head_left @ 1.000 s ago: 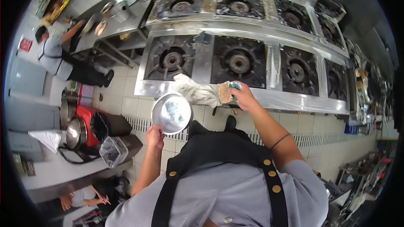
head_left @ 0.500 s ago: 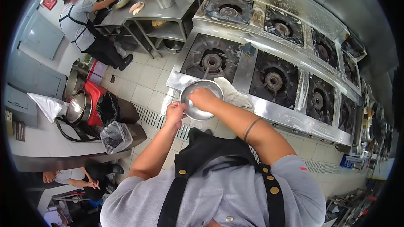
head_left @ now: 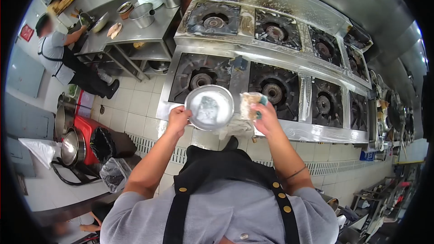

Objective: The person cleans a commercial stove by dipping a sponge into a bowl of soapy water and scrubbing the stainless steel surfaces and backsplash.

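My left hand [head_left: 179,120] is closed on the left side of a round metal bowl [head_left: 229,110], with the thumb at the rim. White suds cover its bottom, and a greyish-green patch [head_left: 208,109] shows among them; I cannot tell what it is. To the right of the bowl, my right hand [head_left: 267,119] grips a foamy sponge [head_left: 249,105] with green edges, held apart from the bowl at the stove's front. A crumpled pale cloth [head_left: 238,129] hangs over the stove's front edge, just below the bowl and between the hands.
A wide gas stove [head_left: 273,94] with several burners, streaked with foam, lies in front. At the far left, a person [head_left: 56,54] stands by a steel table [head_left: 160,22] bearing pots. Bins, including a red one [head_left: 86,129], stand left; another person is partly visible at lower left.
My right hand has come out of the bowl and moved right, the sponge now showing in it. My left hand still holds the bowl. The camera view has shifted right.
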Motion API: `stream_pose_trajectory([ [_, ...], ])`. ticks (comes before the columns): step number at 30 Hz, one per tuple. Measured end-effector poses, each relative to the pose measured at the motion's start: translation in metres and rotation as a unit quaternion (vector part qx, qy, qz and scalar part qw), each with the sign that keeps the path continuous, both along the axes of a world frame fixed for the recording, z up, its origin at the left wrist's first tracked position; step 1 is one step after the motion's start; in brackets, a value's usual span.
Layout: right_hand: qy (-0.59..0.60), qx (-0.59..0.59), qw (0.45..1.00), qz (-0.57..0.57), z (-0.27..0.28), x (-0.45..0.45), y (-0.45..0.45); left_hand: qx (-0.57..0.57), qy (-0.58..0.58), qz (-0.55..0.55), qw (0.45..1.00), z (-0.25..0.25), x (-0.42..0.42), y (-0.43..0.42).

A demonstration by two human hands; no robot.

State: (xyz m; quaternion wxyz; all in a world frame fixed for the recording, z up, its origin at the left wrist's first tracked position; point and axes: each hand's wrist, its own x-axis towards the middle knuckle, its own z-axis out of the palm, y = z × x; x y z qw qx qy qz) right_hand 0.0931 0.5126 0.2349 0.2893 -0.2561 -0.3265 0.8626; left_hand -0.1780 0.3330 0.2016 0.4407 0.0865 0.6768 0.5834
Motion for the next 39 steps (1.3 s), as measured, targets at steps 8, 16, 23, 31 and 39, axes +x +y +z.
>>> stream_pose_trajectory([
  [8,-0.083,0.158,0.951,-0.252,0.055,0.092,0.035,-0.017,0.067,-0.233,0.970,-0.038,0.104,0.130],
  [16,-0.276,0.224,0.839,-0.411,0.042,0.174,0.005,-0.007,0.173,-0.425,0.889,-0.042,0.269,0.236],
  [23,-0.279,0.228,0.784,-0.505,0.028,0.209,-0.025,-0.010,0.220,-0.469,0.855,-0.042,0.368,0.303],
  [31,-0.368,0.228,0.756,-0.491,0.015,0.218,-0.038,-0.013,0.138,-0.439,0.888,-0.081,0.361,0.368],
  [39,-0.352,0.229,0.777,-0.468,0.005,0.218,-0.023,0.015,0.124,-0.454,0.882,-0.059,0.279,0.384],
])
